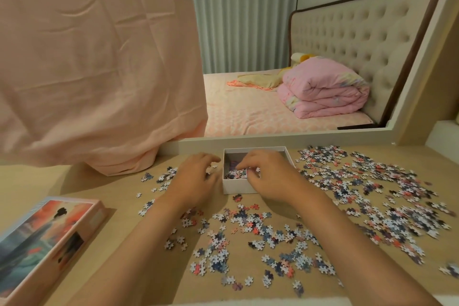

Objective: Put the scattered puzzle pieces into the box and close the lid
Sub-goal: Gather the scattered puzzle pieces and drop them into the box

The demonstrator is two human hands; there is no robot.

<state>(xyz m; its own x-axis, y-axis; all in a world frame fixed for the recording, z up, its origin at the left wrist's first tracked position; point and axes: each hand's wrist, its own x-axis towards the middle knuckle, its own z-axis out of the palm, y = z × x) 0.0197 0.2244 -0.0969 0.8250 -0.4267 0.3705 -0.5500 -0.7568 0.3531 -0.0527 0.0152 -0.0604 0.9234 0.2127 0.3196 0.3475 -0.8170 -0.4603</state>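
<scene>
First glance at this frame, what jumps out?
The scattered puzzle pieces stand out first, covering the table, thickest to the right. At centre both hands meet at the open white box: the right hand is over its interior, fingers curled over pieces, and the left hand is beside its left wall. The illustrated lid lies near left.

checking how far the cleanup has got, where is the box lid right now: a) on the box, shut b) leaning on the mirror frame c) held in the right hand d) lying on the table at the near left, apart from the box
d: the lid lies picture side up on the table at the near left, well apart from the open box, where both hands are busy with pieces.
</scene>
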